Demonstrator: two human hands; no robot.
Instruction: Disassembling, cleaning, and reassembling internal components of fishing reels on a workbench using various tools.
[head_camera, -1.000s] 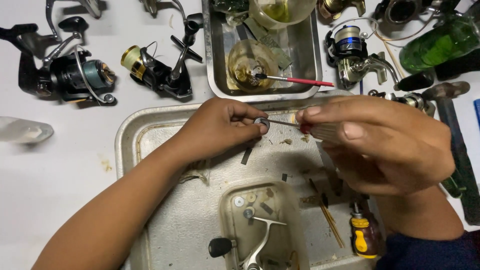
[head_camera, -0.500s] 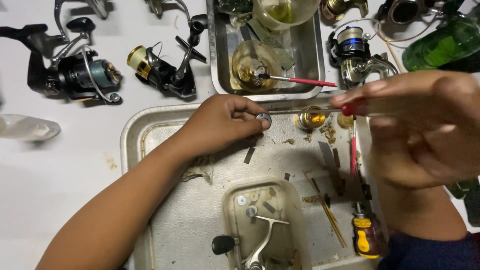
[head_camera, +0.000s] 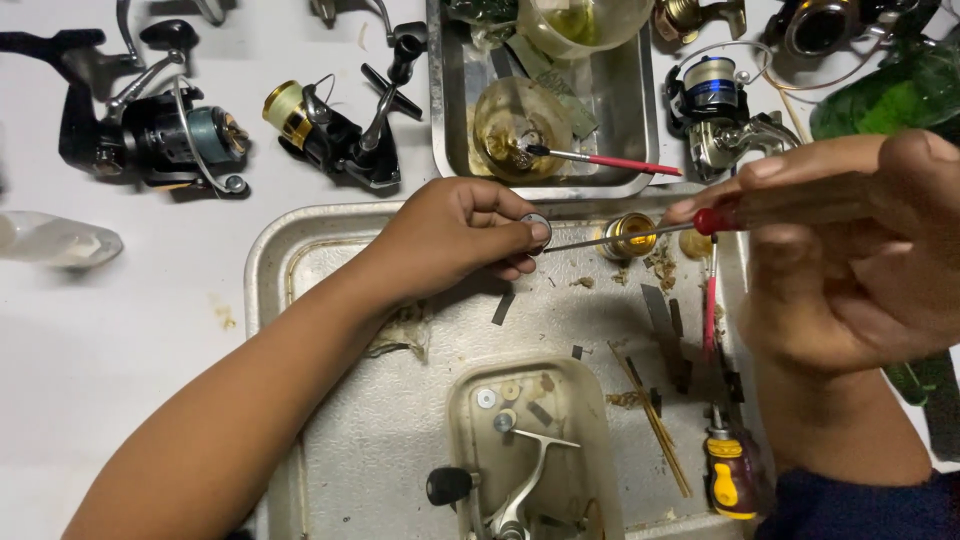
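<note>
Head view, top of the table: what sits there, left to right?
Black reel with teal spool → black reel with gold spool → steel tray holding a glass dish → blue-spooled reel → green bottle.

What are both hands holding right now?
Left hand: closed, pinching a small round metal part.
Right hand: closed on a red-handled tool, tip at the part.

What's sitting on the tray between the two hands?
In the head view, a small brass-coloured cup stands between left hand and right hand, behind the thin tool's shaft.
</note>
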